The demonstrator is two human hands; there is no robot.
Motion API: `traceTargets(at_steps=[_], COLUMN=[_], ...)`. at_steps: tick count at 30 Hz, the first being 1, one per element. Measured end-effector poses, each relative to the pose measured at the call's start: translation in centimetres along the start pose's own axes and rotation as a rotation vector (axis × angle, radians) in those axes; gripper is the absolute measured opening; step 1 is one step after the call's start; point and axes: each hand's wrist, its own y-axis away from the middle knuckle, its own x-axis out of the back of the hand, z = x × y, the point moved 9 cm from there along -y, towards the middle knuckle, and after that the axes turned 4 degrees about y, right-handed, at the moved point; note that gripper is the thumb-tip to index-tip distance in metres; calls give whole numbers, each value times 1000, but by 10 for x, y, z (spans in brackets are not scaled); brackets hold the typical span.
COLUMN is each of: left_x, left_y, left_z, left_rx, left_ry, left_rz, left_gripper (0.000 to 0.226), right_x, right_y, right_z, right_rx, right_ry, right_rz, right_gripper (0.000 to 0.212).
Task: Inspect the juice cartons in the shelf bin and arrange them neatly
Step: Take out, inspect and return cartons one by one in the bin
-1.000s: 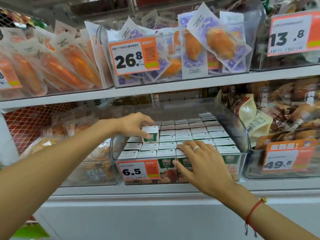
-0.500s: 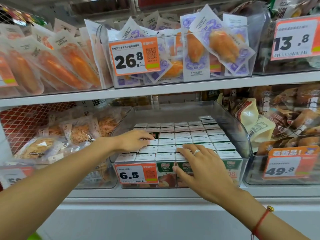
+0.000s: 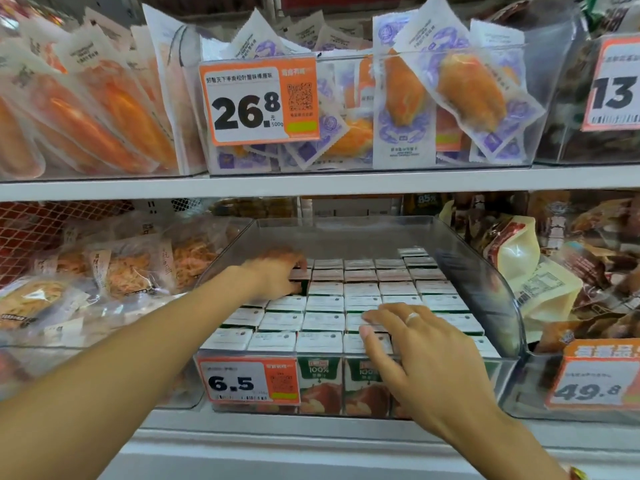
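Observation:
Rows of juice cartons (image 3: 362, 291) with white tops and green apple-printed sides stand packed in a clear shelf bin (image 3: 498, 289) on the lower shelf. My left hand (image 3: 275, 273) reaches into the bin's back left corner. Its fingers and thumb curl round one juice carton (image 3: 300, 276) there, and a strip of that carton's green side shows; the hand is blurred. My right hand (image 3: 415, 344), a ring on one finger, lies with spread, straight fingers on the tops of the front-row cartons at centre right.
An orange 6.5 price tag (image 3: 249, 381) hangs on the bin's front. Bagged snacks (image 3: 117, 271) fill the bin to the left, brown packets (image 3: 540, 271) the one to the right. The upper shelf edge (image 3: 311, 183) carries a bin of pouches tagged 26.8 (image 3: 258, 105).
My left hand pushed a raised carton down into the left rows, then moved further back to the bin's rear left. My right hand stayed on the front cartons.

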Motion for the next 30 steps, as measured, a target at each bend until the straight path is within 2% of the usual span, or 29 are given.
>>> traceTargets(at_steps=[6,12,18,22,24,26,30], left_x=[6,17,48,79,87,90,69], left_y=[-6,1,23,71,104,135,187], left_z=[-1,-2,3,13,18,24,25], left_rx=[25,-10,-67,-65,-98,-124,4], left_ry=[-99,-49,91,87,233,490,1054], left_rz=[14,71,226,537,663,726,744], left_gripper=[54,45,45,38,37,34,26], right_x=[0,-1,-6,-5,-4,-3,4], right_y=[-1,-1,-2,-3,-3,-3,-3], right_z=[0,1,2,2,0,-1,-7], right_rx=[-24,-36,-22,-2,13,25,27], right_ry=[8,29,43,72,93,90,-17], right_rz=[31,24,-19,-14,-29,-56,-164], right_gripper=[56,54,69,74,79,79,60])
